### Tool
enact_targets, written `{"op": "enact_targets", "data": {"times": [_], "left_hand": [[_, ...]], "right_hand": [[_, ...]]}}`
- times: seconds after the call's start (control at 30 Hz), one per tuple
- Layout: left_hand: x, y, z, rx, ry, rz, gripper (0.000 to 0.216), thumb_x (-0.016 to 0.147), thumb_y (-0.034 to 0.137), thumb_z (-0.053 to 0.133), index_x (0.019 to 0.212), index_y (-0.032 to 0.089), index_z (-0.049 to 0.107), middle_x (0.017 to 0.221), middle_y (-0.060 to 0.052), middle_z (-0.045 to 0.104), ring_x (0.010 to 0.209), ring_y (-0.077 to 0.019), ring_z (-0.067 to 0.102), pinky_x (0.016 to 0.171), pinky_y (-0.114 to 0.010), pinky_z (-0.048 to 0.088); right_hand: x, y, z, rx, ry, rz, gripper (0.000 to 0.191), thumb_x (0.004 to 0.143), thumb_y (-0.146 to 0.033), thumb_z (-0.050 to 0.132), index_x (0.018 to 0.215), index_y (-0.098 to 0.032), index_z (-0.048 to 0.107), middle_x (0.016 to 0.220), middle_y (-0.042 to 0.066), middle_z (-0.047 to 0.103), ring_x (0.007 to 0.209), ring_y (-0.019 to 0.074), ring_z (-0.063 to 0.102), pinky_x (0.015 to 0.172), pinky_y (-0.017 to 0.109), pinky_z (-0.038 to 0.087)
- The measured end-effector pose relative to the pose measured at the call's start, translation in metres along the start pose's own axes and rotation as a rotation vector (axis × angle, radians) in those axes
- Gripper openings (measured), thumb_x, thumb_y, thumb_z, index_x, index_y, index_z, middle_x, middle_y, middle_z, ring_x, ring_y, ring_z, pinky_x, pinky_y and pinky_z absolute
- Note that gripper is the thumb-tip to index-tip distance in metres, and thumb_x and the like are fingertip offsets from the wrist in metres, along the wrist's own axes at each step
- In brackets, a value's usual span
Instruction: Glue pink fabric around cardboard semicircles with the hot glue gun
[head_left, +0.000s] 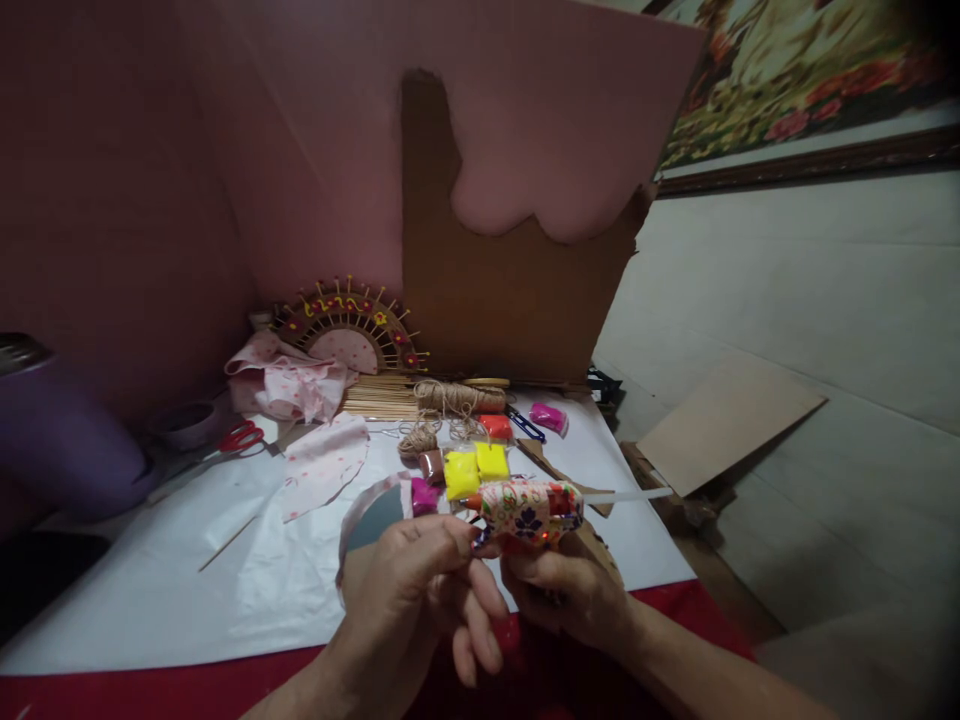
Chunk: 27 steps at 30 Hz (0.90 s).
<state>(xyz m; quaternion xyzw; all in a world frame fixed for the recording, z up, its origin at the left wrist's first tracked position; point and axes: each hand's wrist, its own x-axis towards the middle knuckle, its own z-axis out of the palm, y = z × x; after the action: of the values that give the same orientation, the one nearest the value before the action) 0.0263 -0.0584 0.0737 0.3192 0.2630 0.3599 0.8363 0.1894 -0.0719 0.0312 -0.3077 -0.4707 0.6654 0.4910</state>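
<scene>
My right hand [570,590] is wrapped round the grip of a flower-patterned glue gun [529,510], held level over the table's front edge. Its orange nozzle points left, a white glue stick [630,495] sticks out at the back, and a small red light glows on its side. Just below the nozzle, my left hand [427,580] has thumb and forefinger pinched together at the gun's front. What they hold is too small to make out; the other fingers curl loosely. Behind my left hand lies a round mirror-like piece [379,525] with a pale rim, partly hidden.
Yellow packets [461,475], a magenta packet [425,496], twine [457,397] and a blue cutter [526,425] lie beyond the gun. Red-handled scissors [240,438] and pink cloth [326,465] are left. Cut cardboard [517,300] stands behind, beside a decorated half-round piece [352,325]. A purple container [67,430] stands far left.
</scene>
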Motion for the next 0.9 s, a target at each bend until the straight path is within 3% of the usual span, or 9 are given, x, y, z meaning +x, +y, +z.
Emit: {"op": "enact_targets", "data": {"times": [0.17,0.37,0.6,0.77,0.9], "left_hand": [[-0.0009,-0.0009,0.0011,-0.01,-0.004,0.029,0.017,0.07,0.024,0.061,0.059,0.012,0.058,0.048,-0.008,0.068,0.03,-0.0158,0.06,0.026,-0.017,0.043],[-0.0006,-0.0028,-0.0033,0.022,-0.036,0.049,0.017,0.073,0.025,0.057,0.06,0.013,0.057,0.05,-0.009,0.069,0.032,-0.0163,0.061,0.027,-0.017,0.043],[-0.0028,-0.0004,-0.0018,0.12,0.02,0.014,0.024,0.078,0.033,0.061,0.063,0.015,0.055,0.046,-0.006,0.068,0.028,-0.013,0.058,0.025,-0.014,0.04],[-0.0049,-0.0007,-0.0006,0.142,0.057,0.025,0.02,0.078,0.03,0.059,0.066,0.015,0.055,0.045,-0.004,0.066,0.027,-0.0125,0.057,0.024,-0.014,0.038],[-0.0034,-0.0026,-0.0024,0.142,0.051,0.051,0.023,0.078,0.032,0.059,0.064,0.014,0.055,0.045,-0.005,0.066,0.029,-0.0135,0.058,0.025,-0.015,0.04]], "right_hand": [[-0.0001,0.0007,-0.0014,-0.001,-0.005,-0.03,0.018,0.07,-0.029,0.06,0.076,-0.011,0.061,0.038,-0.009,0.039,0.03,0.0044,0.027,0.03,0.017,0.019],[0.0,-0.0028,0.0023,-0.042,0.005,-0.006,0.024,0.069,-0.03,0.062,0.052,-0.014,0.056,0.037,-0.008,0.036,0.03,0.0034,0.026,0.031,0.018,0.019],[-0.0012,-0.001,0.0005,-0.053,0.011,0.003,0.019,0.07,-0.03,0.063,0.061,-0.013,0.059,0.039,-0.008,0.038,0.03,0.0038,0.027,0.031,0.018,0.019],[-0.0021,0.0016,-0.0023,-0.021,-0.005,0.019,0.02,0.069,-0.03,0.064,0.079,-0.012,0.063,0.042,-0.009,0.039,0.032,0.0035,0.027,0.031,0.016,0.019],[-0.0014,0.0017,-0.0022,-0.031,0.009,0.03,0.019,0.069,-0.029,0.063,0.076,-0.011,0.063,0.04,-0.009,0.038,0.031,0.0036,0.027,0.031,0.016,0.019]]}}
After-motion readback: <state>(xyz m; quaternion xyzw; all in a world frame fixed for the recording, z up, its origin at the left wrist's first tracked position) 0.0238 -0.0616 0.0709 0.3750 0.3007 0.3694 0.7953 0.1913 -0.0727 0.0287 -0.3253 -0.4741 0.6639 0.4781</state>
